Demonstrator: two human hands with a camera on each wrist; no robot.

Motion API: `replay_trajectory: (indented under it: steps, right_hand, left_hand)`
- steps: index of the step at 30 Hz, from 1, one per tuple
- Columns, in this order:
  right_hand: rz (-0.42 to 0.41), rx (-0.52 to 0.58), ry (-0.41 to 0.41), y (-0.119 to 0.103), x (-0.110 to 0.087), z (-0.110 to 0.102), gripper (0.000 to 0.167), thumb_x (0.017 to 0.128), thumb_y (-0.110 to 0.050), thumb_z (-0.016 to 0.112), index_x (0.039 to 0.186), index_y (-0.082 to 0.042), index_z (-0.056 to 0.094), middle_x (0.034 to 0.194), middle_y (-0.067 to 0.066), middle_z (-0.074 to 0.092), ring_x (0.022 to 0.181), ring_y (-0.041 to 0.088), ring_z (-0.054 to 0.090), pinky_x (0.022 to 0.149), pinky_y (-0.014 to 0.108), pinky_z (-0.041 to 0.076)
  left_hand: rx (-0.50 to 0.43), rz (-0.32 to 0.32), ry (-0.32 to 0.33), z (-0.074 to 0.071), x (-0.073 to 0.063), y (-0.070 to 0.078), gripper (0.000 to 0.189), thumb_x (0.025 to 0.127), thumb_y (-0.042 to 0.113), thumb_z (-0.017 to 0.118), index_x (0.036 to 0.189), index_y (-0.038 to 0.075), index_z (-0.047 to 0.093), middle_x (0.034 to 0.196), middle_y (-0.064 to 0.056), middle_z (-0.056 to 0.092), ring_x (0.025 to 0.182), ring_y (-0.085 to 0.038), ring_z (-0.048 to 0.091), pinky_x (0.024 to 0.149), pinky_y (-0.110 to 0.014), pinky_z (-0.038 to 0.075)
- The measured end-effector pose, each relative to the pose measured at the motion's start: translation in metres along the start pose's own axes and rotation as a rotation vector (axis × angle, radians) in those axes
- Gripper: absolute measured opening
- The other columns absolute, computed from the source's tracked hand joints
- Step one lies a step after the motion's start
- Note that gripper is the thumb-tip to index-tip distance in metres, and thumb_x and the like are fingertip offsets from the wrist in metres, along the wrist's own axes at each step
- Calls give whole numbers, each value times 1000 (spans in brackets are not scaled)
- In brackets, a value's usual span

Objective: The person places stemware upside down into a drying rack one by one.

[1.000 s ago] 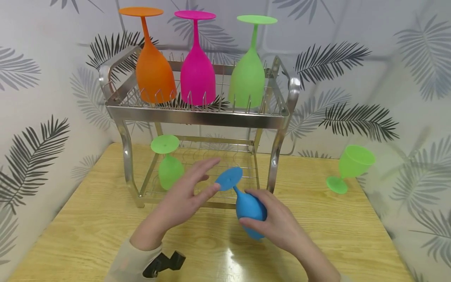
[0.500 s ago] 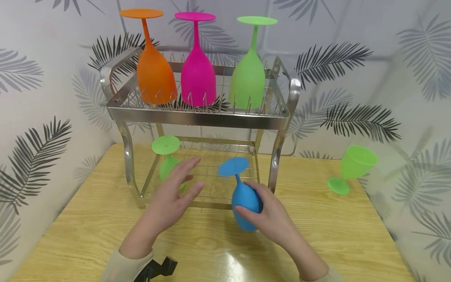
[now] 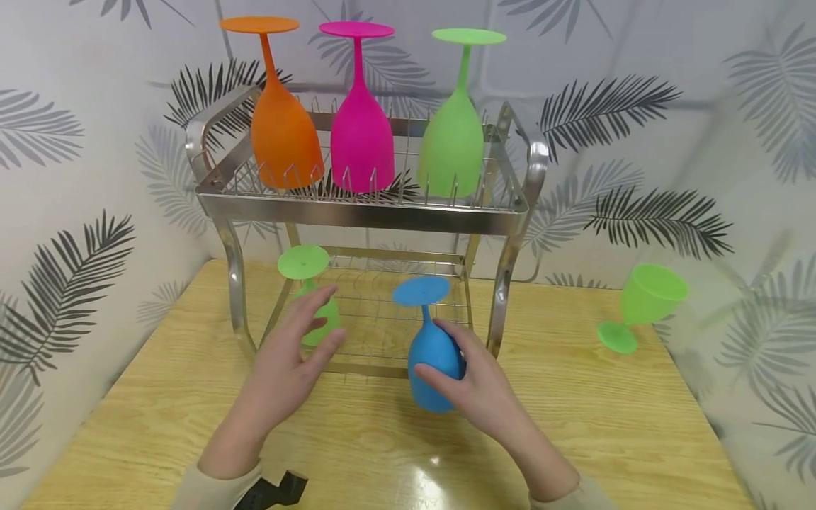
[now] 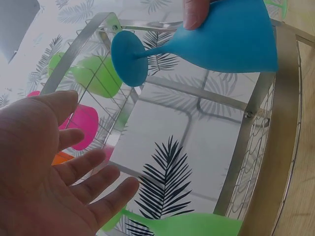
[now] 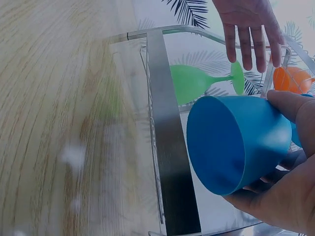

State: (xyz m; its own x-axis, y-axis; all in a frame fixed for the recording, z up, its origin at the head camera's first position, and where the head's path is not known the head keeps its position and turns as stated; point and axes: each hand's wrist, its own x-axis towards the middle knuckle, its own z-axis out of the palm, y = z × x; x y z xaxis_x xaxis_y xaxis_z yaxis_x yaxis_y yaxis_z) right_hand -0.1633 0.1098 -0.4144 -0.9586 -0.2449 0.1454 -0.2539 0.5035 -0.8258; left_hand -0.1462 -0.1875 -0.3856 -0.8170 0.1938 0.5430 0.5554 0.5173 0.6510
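Note:
My right hand [image 3: 474, 379] grips the bowl of a blue plastic goblet [image 3: 433, 361], thumb on the near side. The goblet is upside down, base up and rim down, just before the rack's lower shelf. In the right wrist view its open rim [image 5: 216, 145] faces the camera. My left hand [image 3: 283, 361] holds nothing; its fingers [image 4: 106, 201] are spread and relaxed, apart from the blue goblet. Behind that hand, a green goblet [image 3: 304, 262] stands inverted at the lower shelf's left, partly hidden by the fingers.
A two-tier metal dish rack [image 3: 363, 214] stands against the patterned wall. Its upper tier bears inverted orange [image 3: 287, 134], magenta [image 3: 362, 142] and light green [image 3: 452, 145] goblets. Another green goblet [image 3: 650, 294] stands upright at the right of the wooden table [image 3: 593, 418].
My right hand has shifted the blue goblet up and slightly left, and it has turned from tilted to nearly vertical. My left hand has drawn away from its base, down and left.

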Motion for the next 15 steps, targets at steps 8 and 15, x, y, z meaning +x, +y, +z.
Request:
replay_trajectory:
  steps: [8,15]
  right_hand:
    - [0,30,1,-2,6,6,81,99,-41,86,167,-19,48,162,13,51,140,44,58,103,70,56]
    - [-4,58,27,-1,10,11,78,100,-44,84,166,-23,49,164,10,51,141,43,57,104,70,56]
  left_hand:
    - [32,-4,55,-7,-6,-5,61,110,7,67,167,7,45,167,-17,48,145,-37,54,112,-53,54]
    - [69,-12,92,-12,-10,-8,61,109,4,67,166,4,45,166,-19,48,148,-37,51,112,-52,53]
